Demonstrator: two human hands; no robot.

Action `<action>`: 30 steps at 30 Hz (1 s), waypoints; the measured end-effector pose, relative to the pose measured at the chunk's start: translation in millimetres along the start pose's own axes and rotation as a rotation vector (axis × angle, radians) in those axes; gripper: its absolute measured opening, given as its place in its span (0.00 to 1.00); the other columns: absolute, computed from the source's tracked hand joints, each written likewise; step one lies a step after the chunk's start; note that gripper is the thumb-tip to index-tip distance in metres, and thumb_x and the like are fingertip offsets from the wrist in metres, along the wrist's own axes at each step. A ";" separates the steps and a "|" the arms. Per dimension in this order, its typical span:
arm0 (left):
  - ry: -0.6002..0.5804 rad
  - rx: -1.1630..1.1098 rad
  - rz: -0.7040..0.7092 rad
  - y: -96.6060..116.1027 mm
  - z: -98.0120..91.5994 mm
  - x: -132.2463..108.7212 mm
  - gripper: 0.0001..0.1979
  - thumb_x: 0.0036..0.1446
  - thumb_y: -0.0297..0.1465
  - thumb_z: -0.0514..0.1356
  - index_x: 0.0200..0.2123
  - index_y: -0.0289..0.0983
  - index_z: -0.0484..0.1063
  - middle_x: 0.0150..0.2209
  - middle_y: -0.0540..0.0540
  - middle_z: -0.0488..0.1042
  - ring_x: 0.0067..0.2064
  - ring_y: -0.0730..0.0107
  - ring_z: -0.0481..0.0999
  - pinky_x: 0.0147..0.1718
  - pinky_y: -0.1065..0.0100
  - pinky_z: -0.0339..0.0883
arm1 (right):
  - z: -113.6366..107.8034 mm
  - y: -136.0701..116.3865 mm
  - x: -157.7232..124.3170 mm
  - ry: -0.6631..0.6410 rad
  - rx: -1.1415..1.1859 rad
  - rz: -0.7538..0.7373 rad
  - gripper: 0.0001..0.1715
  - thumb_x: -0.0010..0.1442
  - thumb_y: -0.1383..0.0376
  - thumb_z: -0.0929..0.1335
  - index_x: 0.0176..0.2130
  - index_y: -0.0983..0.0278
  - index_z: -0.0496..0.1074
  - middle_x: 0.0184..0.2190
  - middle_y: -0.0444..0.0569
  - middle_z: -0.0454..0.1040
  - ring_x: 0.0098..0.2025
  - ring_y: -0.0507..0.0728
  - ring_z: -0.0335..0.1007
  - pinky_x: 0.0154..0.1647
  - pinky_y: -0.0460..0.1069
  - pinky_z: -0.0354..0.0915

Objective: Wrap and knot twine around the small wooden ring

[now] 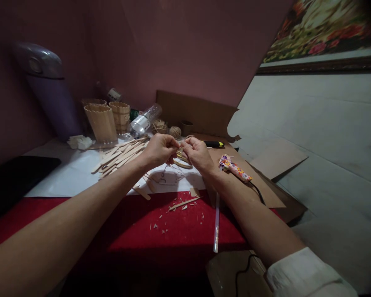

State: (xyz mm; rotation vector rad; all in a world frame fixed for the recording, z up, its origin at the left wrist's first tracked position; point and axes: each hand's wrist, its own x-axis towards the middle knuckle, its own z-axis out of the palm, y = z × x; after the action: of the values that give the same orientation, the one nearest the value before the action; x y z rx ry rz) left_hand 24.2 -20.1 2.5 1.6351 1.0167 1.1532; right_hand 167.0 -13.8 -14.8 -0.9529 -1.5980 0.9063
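My left hand [161,149] and my right hand [197,152] meet above the table's white paper, fingertips pinched close together. Whatever lies between the fingertips is too small to make out. Just under them shows part of a round, yellowish thing [183,164] with a curved rim, mostly covered by my hands. To the left of my left hand lies a heap of flat wooden craft sticks [120,157]. Right of my right hand, a flower-patterned hot glue gun [235,168] rests on cardboard, and a clear glue stick [217,225] lies below my right forearm.
Wooden-stick cups [100,123], a clear plastic bottle [146,119] and a ball of twine [175,132] stand at the back. A black-and-yellow cutter [214,144] lies near the cardboard [266,194]. Wood scraps [185,203] litter the red cloth [126,222]. A purple flask [51,90] is far left.
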 end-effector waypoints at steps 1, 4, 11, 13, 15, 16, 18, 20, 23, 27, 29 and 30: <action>0.012 0.074 0.052 -2.8 -1.0 0.8 0.04 0.44 0.20 0.61 0.24 0.33 0.73 0.15 0.50 0.69 0.16 0.76 0.67 0.17 0.75 0.58 | -0.6 -0.2 0.1 -0.017 -0.008 0.022 0.18 0.54 0.53 0.67 0.26 0.62 0.59 0.14 0.35 0.56 0.15 0.45 0.48 0.15 0.42 0.45; 0.097 0.341 0.241 -8.3 -2.8 0.7 0.05 0.45 0.22 0.60 0.24 0.36 0.75 0.16 0.51 0.69 0.19 0.75 0.67 0.21 0.75 0.57 | -2.2 -4.8 -1.6 -0.084 0.037 0.117 0.19 0.53 0.53 0.68 0.26 0.62 0.58 0.13 0.35 0.57 0.13 0.44 0.46 0.13 0.42 0.43; 0.207 0.735 0.328 -5.2 -2.5 -3.3 0.07 0.52 0.30 0.58 0.31 0.41 0.77 0.27 0.46 0.74 0.33 0.66 0.70 0.33 0.70 0.57 | -5.0 -17.0 -6.6 -0.175 0.217 0.262 0.17 0.55 0.57 0.68 0.27 0.63 0.57 0.13 0.34 0.56 0.12 0.42 0.40 0.12 0.41 0.39; 0.185 0.723 0.362 -4.2 -3.1 -2.2 0.06 0.50 0.28 0.59 0.27 0.40 0.77 0.31 0.44 0.75 0.38 0.63 0.68 0.36 0.69 0.58 | -4.7 -15.2 -6.3 -0.162 0.188 0.257 0.17 0.56 0.57 0.67 0.27 0.63 0.57 0.13 0.34 0.56 0.12 0.43 0.41 0.12 0.41 0.40; 0.147 0.676 0.399 -4.1 -3.6 -0.9 0.06 0.47 0.26 0.60 0.23 0.40 0.76 0.32 0.44 0.75 0.41 0.61 0.67 0.38 0.69 0.58 | -3.5 -11.6 -5.5 -0.150 0.120 0.232 0.18 0.56 0.56 0.67 0.25 0.63 0.57 0.13 0.34 0.57 0.12 0.43 0.44 0.12 0.41 0.41; 0.135 0.650 0.400 -4.3 -3.7 -0.6 0.06 0.45 0.25 0.60 0.21 0.40 0.76 0.31 0.44 0.75 0.41 0.61 0.67 0.38 0.69 0.58 | -2.7 -9.8 -5.2 -0.144 0.081 0.209 0.18 0.55 0.56 0.67 0.25 0.63 0.57 0.12 0.35 0.57 0.12 0.43 0.45 0.12 0.41 0.42; 0.145 0.598 0.371 -4.9 -3.5 -0.8 0.07 0.44 0.24 0.60 0.20 0.40 0.75 0.28 0.44 0.74 0.37 0.62 0.68 0.35 0.69 0.58 | -1.1 -6.9 -4.9 -0.122 0.006 0.146 0.18 0.55 0.55 0.67 0.24 0.63 0.58 0.12 0.35 0.58 0.12 0.43 0.47 0.12 0.41 0.43; 0.167 0.562 0.339 -5.5 -3.0 -1.7 0.07 0.42 0.23 0.60 0.19 0.40 0.75 0.25 0.45 0.72 0.33 0.64 0.69 0.31 0.70 0.57 | 0.2 -5.6 -5.2 -0.102 -0.040 0.096 0.18 0.55 0.56 0.67 0.25 0.63 0.58 0.12 0.35 0.58 0.12 0.44 0.48 0.12 0.42 0.44; 0.174 0.532 0.313 -5.1 -1.8 -2.8 0.07 0.40 0.21 0.60 0.19 0.38 0.75 0.20 0.47 0.71 0.28 0.68 0.68 0.28 0.71 0.56 | 0.7 -5.4 -5.6 -0.095 -0.056 0.062 0.17 0.56 0.56 0.66 0.25 0.63 0.59 0.12 0.35 0.59 0.12 0.44 0.49 0.13 0.42 0.45; 0.103 0.370 0.231 -2.9 -0.1 -2.6 0.07 0.40 0.19 0.58 0.20 0.36 0.72 0.16 0.50 0.68 0.22 0.73 0.68 0.22 0.74 0.56 | -0.8 -3.9 -4.5 -0.083 -0.032 0.029 0.16 0.56 0.55 0.65 0.27 0.62 0.59 0.13 0.35 0.61 0.11 0.44 0.48 0.12 0.42 0.44; 0.036 0.266 0.140 -2.2 0.5 -1.7 0.06 0.41 0.20 0.58 0.21 0.36 0.70 0.15 0.51 0.68 0.19 0.72 0.68 0.19 0.74 0.57 | -1.6 -2.8 -3.9 -0.066 -0.021 0.018 0.16 0.56 0.54 0.65 0.28 0.62 0.59 0.13 0.35 0.61 0.11 0.44 0.48 0.12 0.42 0.44; 0.008 0.236 0.101 -2.1 0.7 -1.0 0.05 0.41 0.21 0.58 0.21 0.36 0.69 0.15 0.50 0.68 0.18 0.71 0.69 0.18 0.73 0.57 | -1.9 -2.4 -3.7 -0.057 -0.019 0.016 0.16 0.56 0.54 0.65 0.28 0.62 0.59 0.13 0.35 0.61 0.11 0.44 0.48 0.12 0.42 0.44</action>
State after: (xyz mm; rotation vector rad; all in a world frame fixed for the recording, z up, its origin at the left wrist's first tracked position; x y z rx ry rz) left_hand 24.3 -20.6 0.2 1.8876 1.1203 1.1404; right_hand 169.1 -17.9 -13.7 -0.9620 -1.6520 0.9384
